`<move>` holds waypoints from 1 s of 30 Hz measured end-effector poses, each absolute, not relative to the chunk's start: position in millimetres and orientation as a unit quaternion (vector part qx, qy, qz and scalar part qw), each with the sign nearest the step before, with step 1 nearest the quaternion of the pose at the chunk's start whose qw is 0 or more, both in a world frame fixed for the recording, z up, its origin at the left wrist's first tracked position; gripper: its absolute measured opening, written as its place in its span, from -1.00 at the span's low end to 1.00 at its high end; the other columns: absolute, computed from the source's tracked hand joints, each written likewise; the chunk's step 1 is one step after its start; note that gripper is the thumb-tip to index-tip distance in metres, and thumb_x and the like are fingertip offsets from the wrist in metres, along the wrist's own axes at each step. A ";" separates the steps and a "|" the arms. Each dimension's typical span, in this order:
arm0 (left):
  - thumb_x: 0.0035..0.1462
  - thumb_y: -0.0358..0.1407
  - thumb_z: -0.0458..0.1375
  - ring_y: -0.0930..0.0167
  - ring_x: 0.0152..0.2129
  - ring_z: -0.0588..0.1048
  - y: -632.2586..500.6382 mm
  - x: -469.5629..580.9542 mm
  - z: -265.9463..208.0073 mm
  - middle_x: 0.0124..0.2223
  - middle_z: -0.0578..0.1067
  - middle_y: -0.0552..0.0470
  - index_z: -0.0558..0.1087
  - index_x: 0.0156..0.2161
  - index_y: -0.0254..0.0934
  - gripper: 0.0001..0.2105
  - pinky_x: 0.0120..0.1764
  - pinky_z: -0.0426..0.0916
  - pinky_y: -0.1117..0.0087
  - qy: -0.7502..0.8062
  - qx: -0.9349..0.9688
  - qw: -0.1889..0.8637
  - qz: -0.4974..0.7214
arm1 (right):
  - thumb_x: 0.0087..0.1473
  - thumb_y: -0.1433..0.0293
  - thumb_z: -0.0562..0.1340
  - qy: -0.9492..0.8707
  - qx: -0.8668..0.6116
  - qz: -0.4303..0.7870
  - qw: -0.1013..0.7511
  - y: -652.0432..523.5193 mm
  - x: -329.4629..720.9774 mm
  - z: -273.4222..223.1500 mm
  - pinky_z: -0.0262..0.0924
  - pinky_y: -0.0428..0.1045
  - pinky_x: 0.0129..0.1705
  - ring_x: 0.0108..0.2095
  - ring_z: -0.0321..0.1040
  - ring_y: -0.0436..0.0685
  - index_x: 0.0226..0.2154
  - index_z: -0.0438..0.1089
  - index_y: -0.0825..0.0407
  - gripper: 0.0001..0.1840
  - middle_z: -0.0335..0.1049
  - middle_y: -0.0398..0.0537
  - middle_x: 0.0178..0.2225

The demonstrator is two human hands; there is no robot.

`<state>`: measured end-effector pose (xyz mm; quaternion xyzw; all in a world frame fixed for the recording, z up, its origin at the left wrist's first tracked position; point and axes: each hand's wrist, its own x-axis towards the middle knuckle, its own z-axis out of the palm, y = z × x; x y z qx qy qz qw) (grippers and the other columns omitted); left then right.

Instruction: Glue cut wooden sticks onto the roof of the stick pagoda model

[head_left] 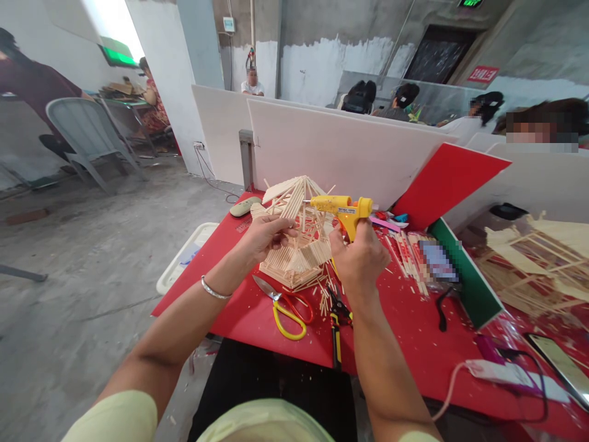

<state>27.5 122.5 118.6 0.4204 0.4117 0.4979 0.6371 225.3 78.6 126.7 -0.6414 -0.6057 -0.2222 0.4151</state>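
A house-like model built from thin wooden sticks stands on the red table, its peaked roof partly covered with rows of sticks. My left hand is at the model's left front, thumb and fingers pinched on a wooden stick by the roof's lower edge; the fingers partly hide it. In my right hand is a yellow hot glue gun, its nozzle pointing left, close to the roof sticks. Scissors with red and yellow handles lie in front of the model. Black-and-yellow pliers lie beside them among cut stick pieces.
Bundled sticks and a phone-like device lie on the right, beside a green board. A power strip with cords rests at the right edge. White partitions stand behind the table. Other people sit beyond them and at left.
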 end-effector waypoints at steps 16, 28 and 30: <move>-0.12 -0.24 0.38 0.57 -0.73 0.38 122.0 27.6 118.4 -0.46 0.57 -0.05 0.50 -0.42 -0.35 -0.78 -0.71 -0.04 0.51 0.410 0.429 0.631 0.500 | 0.19 0.16 0.10 -0.602 -0.649 -0.221 0.409 79.0 225.6 126.1 0.02 0.01 -0.41 -0.37 0.36 0.14 -0.07 0.39 0.10 -0.59 0.47 0.07 -0.33; -0.13 -0.26 0.37 0.54 -0.72 0.39 125.4 26.7 117.3 -0.47 0.57 -0.07 0.52 -0.42 -0.35 -0.80 -0.71 -0.04 0.51 0.416 0.428 0.628 0.499 | 0.21 0.15 0.07 -0.607 -0.656 -0.195 0.403 76.4 225.4 127.9 0.05 0.03 -0.37 -0.31 0.38 0.19 -0.05 0.37 0.10 -0.57 0.48 0.11 -0.30; -0.13 -0.27 0.38 0.54 -0.72 0.40 125.4 26.8 117.0 -0.47 0.56 -0.07 0.52 -0.43 -0.35 -0.80 -0.71 -0.05 0.51 0.413 0.428 0.629 0.501 | 0.22 0.15 0.06 -0.611 -0.660 -0.182 0.398 76.1 225.7 128.3 0.06 0.04 -0.36 -0.30 0.38 0.20 -0.04 0.37 0.10 -0.56 0.47 0.13 -0.28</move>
